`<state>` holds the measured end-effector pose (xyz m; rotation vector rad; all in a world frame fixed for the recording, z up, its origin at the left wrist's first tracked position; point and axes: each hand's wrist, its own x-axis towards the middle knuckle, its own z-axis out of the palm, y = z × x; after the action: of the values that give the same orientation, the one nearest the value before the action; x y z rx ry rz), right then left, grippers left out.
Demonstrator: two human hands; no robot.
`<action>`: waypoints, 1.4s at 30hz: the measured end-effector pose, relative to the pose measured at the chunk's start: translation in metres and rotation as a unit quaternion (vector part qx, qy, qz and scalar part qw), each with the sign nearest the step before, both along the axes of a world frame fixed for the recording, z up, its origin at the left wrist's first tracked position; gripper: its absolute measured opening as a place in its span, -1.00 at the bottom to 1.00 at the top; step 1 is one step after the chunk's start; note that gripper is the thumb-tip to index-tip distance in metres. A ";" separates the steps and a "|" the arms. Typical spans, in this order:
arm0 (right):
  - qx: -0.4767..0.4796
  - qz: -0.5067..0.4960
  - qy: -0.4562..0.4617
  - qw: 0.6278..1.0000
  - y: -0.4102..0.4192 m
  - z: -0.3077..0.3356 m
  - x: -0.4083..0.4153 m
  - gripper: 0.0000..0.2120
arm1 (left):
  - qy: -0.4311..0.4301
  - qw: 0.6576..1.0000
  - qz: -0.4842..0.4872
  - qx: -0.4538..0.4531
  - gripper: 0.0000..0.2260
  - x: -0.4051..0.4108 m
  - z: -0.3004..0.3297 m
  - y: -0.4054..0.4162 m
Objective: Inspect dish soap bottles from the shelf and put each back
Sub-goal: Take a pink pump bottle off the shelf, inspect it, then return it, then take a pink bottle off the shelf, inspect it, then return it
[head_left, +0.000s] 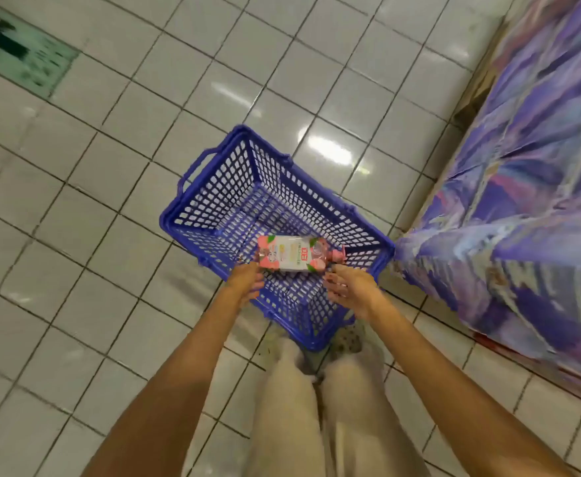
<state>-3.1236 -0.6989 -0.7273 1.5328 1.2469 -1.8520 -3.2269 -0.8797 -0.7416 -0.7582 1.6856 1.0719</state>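
A pink dish soap bottle (pixel 297 254) with a white label lies on its side inside the blue plastic basket (pixel 213 201), its cap pointing right. My left hand (pixel 246 282) reaches to the bottle's bottom end, and my right hand (pixel 349 287) reaches to its cap end. The fingers of both hands are loosely extended, with the tips at the bottle's near corners. No finger plainly wraps round the bottle. I cannot tell whether the bottle rests on the basket floor or hangs just above it.
The basket stands on a white tiled floor (pixel 110 166) right in front of my legs in beige trousers (pixel 316 407). A low shelf of purple packages (pixel 523 201) runs along the right. A green arrow sign (pixel 17 49) is stuck on the floor at the far left.
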 end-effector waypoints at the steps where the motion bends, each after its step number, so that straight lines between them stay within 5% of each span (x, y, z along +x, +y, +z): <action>1: 0.094 0.072 0.016 0.993 0.002 0.051 0.015 -0.90 | 0.005 1.000 0.004 0.011 -0.81 0.011 0.052 -0.001; 3: 0.257 0.211 0.044 0.942 0.002 0.153 0.049 -0.82 | 0.000 0.999 -0.009 0.048 -0.89 0.035 0.157 -0.001; 5: 0.285 0.262 0.070 0.919 -0.004 0.247 0.087 -0.80 | -0.007 0.994 -0.070 0.080 -0.88 0.060 0.255 -0.005; 9: 0.246 0.148 0.093 0.953 -0.025 0.375 0.166 -0.80 | 0.016 0.975 -0.192 0.106 -0.85 0.113 0.384 -0.016; 13: 0.258 -0.012 0.095 0.961 -0.064 0.437 0.263 -0.75 | -0.021 0.937 -0.333 0.100 -0.84 0.160 0.441 -0.013; 18: 0.252 -0.337 0.043 0.906 -0.146 0.461 0.419 -0.76 | -0.047 0.874 -0.474 0.095 -0.80 0.222 0.456 0.026; 21: 0.235 -0.574 -0.005 0.785 -0.219 0.463 0.519 -0.72 | -0.004 0.752 -0.650 0.107 -0.81 0.301 0.463 0.067; 24: 0.215 -0.762 -0.002 0.611 -0.311 0.460 0.601 -0.71 | -0.002 0.644 -0.758 0.106 -0.85 0.418 0.452 0.108; 27: 0.198 -0.879 -0.017 0.434 -0.395 0.456 0.660 -0.79 | -0.048 0.514 -0.846 0.130 -0.84 0.584 0.441 0.115; 29: 0.185 -0.915 -0.046 0.354 -0.437 0.458 0.691 -0.82 | -0.093 0.449 -0.875 0.155 -0.77 0.690 0.447 0.083; 33: 0.158 -0.949 -0.057 0.267 -0.474 0.465 0.758 -0.83 | -0.192 0.335 -0.908 0.164 -0.77 0.847 0.476 0.015; 37: 0.190 -0.953 -0.022 0.235 -0.470 0.475 0.844 -0.88 | -0.172 0.220 -0.946 0.166 -0.78 0.954 0.486 -0.017; 42: 0.260 -0.944 -0.042 0.200 -0.463 0.482 0.960 -0.80 | -0.122 0.127 -0.968 0.177 -0.80 1.072 0.490 -0.020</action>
<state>-2.1633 -1.1621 -0.2451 -1.3712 0.5925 0.4361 -2.1546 -0.8999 -0.2511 1.5178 0.5798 -0.7475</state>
